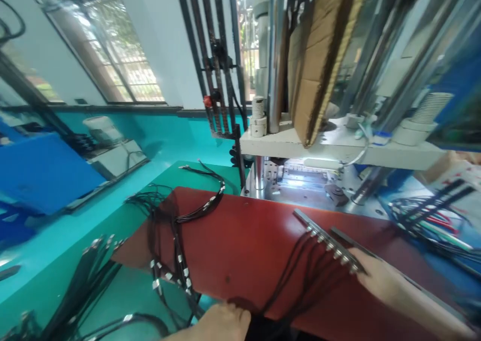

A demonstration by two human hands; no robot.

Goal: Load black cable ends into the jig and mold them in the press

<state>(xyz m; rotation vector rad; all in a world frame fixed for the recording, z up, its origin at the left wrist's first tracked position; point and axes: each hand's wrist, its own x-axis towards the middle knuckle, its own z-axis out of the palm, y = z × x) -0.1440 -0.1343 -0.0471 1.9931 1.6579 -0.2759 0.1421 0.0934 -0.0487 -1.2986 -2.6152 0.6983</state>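
My right hand (370,271) is closed on the near end of a metal bar (326,238) fitted with a row of metal connectors, above the red-brown board (240,245). Black cables (300,281) run from the connectors down toward the bottom edge. At the bottom centre my left hand (225,321) is closed, its fingers curled beside the dark cable bundle; what it grips is hidden. A second thin metal strip (376,256) lies behind the bar, partly under my right forearm.
Black cables with white tags (180,261) cross the board's left side. More cable bundles (86,286) lie at lower left. Behind the board stands a press with a white plate (285,143), metal posts and cardboard (319,65). Coloured wires (436,225) lie at right, near another person's arm.
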